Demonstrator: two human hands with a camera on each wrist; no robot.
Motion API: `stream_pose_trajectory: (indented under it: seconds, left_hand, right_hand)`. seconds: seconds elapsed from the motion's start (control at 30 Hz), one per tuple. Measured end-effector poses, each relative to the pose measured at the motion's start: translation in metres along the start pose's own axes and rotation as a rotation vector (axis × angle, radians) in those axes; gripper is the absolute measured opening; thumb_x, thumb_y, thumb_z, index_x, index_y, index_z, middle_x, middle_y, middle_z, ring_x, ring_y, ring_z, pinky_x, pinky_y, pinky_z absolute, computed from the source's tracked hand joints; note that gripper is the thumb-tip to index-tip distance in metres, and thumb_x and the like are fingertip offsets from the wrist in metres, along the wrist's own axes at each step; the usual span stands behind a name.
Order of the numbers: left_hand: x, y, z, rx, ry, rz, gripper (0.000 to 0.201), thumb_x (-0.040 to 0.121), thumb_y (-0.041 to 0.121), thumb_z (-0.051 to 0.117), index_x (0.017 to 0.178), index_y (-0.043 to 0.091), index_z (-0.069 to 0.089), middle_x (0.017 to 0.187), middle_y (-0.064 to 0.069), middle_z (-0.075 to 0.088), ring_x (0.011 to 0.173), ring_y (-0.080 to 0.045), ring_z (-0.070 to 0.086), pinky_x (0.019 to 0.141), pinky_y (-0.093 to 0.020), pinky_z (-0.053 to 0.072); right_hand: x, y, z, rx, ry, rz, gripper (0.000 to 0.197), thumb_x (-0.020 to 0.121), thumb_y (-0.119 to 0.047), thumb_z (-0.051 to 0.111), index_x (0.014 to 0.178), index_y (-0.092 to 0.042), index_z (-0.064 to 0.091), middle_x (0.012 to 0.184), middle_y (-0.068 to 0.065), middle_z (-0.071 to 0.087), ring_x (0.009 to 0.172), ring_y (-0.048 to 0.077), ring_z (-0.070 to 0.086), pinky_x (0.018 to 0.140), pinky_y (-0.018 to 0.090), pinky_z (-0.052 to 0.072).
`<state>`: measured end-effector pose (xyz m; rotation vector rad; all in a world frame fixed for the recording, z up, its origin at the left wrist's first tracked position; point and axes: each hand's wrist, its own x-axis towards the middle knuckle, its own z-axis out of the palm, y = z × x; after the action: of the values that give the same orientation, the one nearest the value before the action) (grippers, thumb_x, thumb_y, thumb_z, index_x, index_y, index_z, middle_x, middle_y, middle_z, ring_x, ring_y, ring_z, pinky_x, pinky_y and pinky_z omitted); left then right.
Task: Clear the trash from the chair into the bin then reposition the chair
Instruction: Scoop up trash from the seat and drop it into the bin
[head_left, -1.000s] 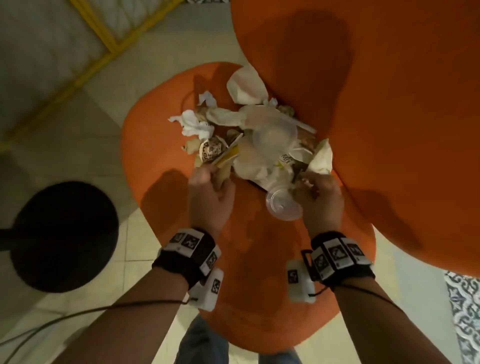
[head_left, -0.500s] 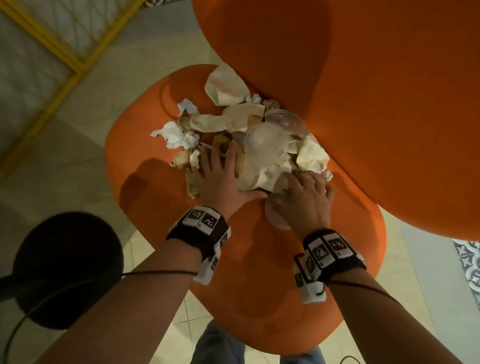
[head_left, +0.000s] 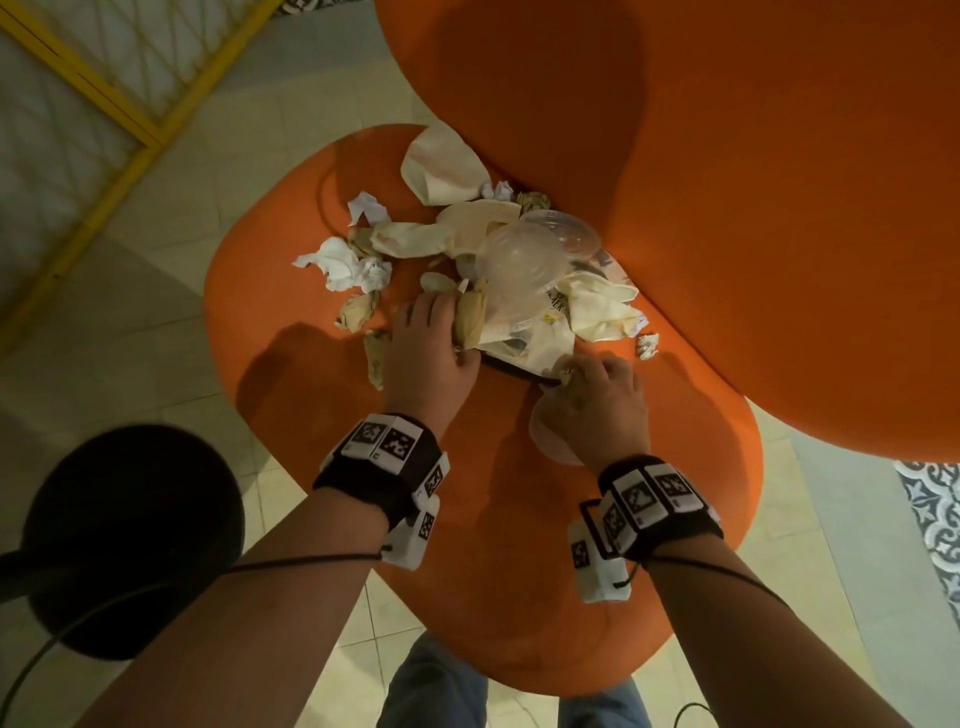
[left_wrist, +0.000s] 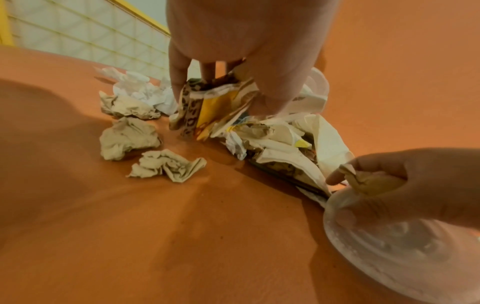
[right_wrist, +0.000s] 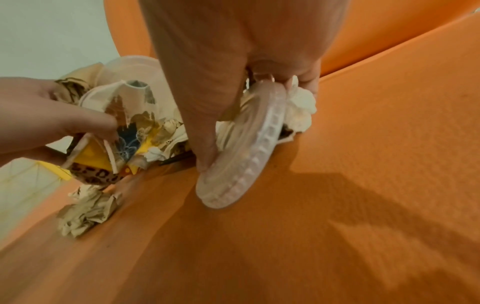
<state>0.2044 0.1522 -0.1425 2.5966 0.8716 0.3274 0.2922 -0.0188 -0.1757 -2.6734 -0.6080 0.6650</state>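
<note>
Both our hands work the near edge of the trash pile (head_left: 498, 280) on the orange chair (head_left: 467, 571), right hand (head_left: 597, 410) clamped on a clear lid (right_wrist: 241, 148) and paper, left hand (head_left: 431, 348) gripping crumpled wrappers (left_wrist: 207, 111), bunching them, we judge, for the bin, unseen here.

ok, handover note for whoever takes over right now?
Left hand: grips a bundle of wrappers at the pile's left edge.
Right hand: holds a clear plastic lid and a paper wad.
Trash pile lies on the orange chair seat; loose wads to its left.
Done: nothing binned.
Left: bin it all, then move the chair.
</note>
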Motion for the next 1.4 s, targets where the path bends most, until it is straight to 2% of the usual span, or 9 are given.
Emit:
stream_pose_trajectory:
  seconds: [0.27,0.43,0.57,0.73,0.83,1.0,1.07,1.3,1.4]
  left_hand:
    - [-0.014,0.008,-0.014,-0.235,0.036,-0.26,0.048,0.074,0.021,0.066,0.119,0.012,0.051,0.111,-0.012,0.058,0.102,-0.03,0.055,0.08,-0.045,0.051]
    - [-0.03,0.007,-0.021,-0.347,0.112,-0.333,0.05,0.074,0.016,0.069,0.121,0.01,0.053,0.105,-0.011,0.062,0.096,-0.026,0.059,0.079,-0.034,0.052]
    - [-0.039,0.01,-0.025,-0.367,0.13,-0.31,0.05,0.073,0.012,0.07,0.121,0.005,0.055,0.104,-0.014,0.065,0.097,-0.028,0.061,0.077,-0.025,0.044]
    - [-0.048,0.016,-0.027,-0.4,0.125,-0.342,0.052,0.076,0.025,0.063,0.125,0.01,0.054,0.107,-0.01,0.067,0.098,-0.027,0.062,0.077,-0.03,0.051]
    - [-0.054,0.02,-0.029,-0.439,0.156,-0.348,0.053,0.075,0.029,0.059,0.125,0.012,0.055,0.104,-0.008,0.067,0.094,-0.024,0.063,0.076,-0.027,0.05]
    - [-0.062,0.026,-0.027,-0.504,0.182,-0.441,0.057,0.073,0.04,0.054,0.125,0.017,0.054,0.108,-0.005,0.066,0.101,-0.023,0.061,0.085,-0.042,0.053]
    - [-0.065,0.029,-0.027,-0.518,0.186,-0.471,0.059,0.072,0.042,0.053,0.125,0.017,0.054,0.109,-0.004,0.066,0.103,-0.023,0.061,0.086,-0.043,0.052]
    - [-0.083,0.04,-0.027,-0.56,0.191,-0.615,0.049,0.073,0.033,0.059,0.121,0.032,0.051,0.109,0.003,0.065,0.102,-0.02,0.06,0.088,-0.043,0.052]
    - [-0.09,0.045,-0.029,-0.566,0.223,-0.615,0.051,0.072,0.029,0.058,0.123,0.027,0.052,0.105,0.0,0.065,0.095,-0.021,0.061,0.083,-0.036,0.052]
  right_hand:
    - [0.01,-0.002,-0.018,0.156,-0.17,0.037,0.043,0.085,-0.021,0.062,0.127,-0.022,0.052,0.128,0.008,0.048,0.113,0.027,0.052,0.085,0.03,0.042]
    - [-0.001,-0.008,-0.037,0.349,0.008,-0.048,0.035,0.079,-0.023,0.071,0.111,-0.017,0.061,0.113,0.002,0.055,0.099,0.018,0.053,0.084,0.033,0.047]
    - [0.014,-0.022,-0.064,0.531,0.132,-0.026,0.047,0.073,-0.021,0.077,0.116,-0.029,0.058,0.113,-0.005,0.047,0.1,0.011,0.047,0.086,0.029,0.044]
    - [0.042,-0.035,-0.071,0.32,-0.015,-0.011,0.066,0.076,-0.023,0.076,0.135,-0.026,0.046,0.132,0.008,0.038,0.109,0.024,0.052,0.091,0.031,0.046]
    - [0.047,-0.036,-0.068,0.2,-0.079,-0.052,0.066,0.078,-0.023,0.074,0.136,-0.022,0.044,0.14,0.008,0.036,0.117,0.026,0.05,0.084,0.024,0.038]
    - [0.037,-0.026,-0.056,0.209,-0.059,-0.109,0.066,0.079,-0.02,0.072,0.138,-0.021,0.041,0.148,0.006,0.03,0.12,0.026,0.051,0.09,0.031,0.044]
    - [0.028,-0.02,-0.048,0.222,-0.004,-0.149,0.062,0.081,-0.019,0.07,0.137,-0.02,0.043,0.143,0.006,0.033,0.116,0.025,0.053,0.085,0.028,0.044]
    - [0.017,-0.014,-0.044,0.152,-0.055,-0.171,0.072,0.076,-0.015,0.073,0.139,-0.018,0.038,0.143,0.008,0.031,0.121,0.028,0.047,0.087,0.036,0.046]
    - [0.019,-0.017,-0.045,0.14,-0.076,-0.17,0.071,0.079,-0.014,0.07,0.141,-0.017,0.035,0.144,0.009,0.029,0.121,0.03,0.047,0.088,0.038,0.047]
